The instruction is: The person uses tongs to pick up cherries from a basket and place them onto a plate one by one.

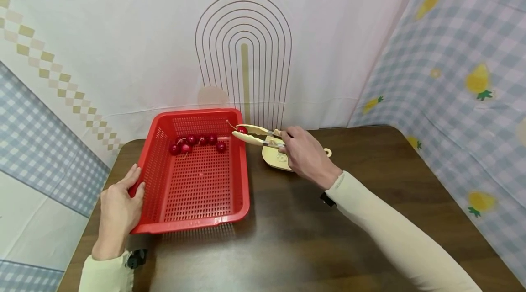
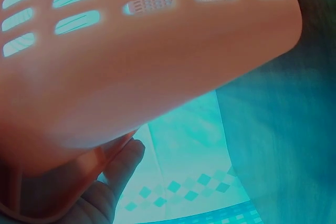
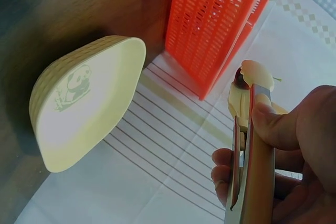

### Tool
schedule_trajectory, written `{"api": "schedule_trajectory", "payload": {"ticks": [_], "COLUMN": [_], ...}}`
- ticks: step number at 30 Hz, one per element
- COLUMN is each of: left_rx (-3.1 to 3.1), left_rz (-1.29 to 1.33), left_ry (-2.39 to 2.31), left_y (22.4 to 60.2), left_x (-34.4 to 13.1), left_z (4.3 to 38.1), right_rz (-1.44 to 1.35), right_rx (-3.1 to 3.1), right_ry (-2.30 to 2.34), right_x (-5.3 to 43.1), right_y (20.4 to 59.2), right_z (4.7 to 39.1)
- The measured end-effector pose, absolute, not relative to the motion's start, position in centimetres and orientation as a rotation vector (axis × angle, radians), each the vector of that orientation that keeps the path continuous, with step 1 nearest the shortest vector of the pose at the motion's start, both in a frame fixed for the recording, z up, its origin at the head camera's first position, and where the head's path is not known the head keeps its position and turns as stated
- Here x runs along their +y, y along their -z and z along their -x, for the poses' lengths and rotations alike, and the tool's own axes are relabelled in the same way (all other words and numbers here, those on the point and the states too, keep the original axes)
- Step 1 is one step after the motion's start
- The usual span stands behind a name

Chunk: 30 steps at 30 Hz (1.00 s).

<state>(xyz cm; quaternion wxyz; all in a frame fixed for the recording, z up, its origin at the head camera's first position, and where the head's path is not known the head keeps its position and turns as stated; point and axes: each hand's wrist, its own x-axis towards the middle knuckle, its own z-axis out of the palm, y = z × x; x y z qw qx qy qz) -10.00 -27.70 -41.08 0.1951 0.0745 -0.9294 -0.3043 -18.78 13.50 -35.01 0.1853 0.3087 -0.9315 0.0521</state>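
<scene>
My right hand (image 1: 306,152) grips yellow-tipped metal tongs (image 1: 250,139). A red cherry (image 1: 242,130) with a long stem sits between the tong tips, over the right rim of a red slotted basket (image 1: 193,224). In the right wrist view the dark cherry (image 3: 241,78) shows partly behind a tong tip, with my thumb and fingers around the handles. My left hand (image 1: 120,205) holds the basket's left rim, thumb on the inner side. Several cherries (image 1: 186,148) lie inside towards the back. A pale yellow dish (image 1: 276,158) stands right of the basket, partly under my right hand.
The dish bears a panda print (image 3: 76,86) and has a small ring handle (image 1: 327,151). A dark wooden table (image 1: 296,237) carries everything. Patterned cloth (image 1: 320,54) hangs close behind the table, and a checked cloth (image 1: 448,123) borders its right side.
</scene>
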Motion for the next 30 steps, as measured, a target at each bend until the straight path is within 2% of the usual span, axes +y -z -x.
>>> {"api": "schedule_trajectory", "payload": {"ticks": [30], "left_rx": [-2.615], "left_rz": [-0.183], "left_ry": [0.834], "left_y": [41.1], "left_x": [-27.7], "left_z": [10.0], "right_rz": [-0.677], "right_rx": [-2.723], "right_ry": [-0.181], "right_x": [18.2], "right_y": [37.3], "right_z": [18.8]}}
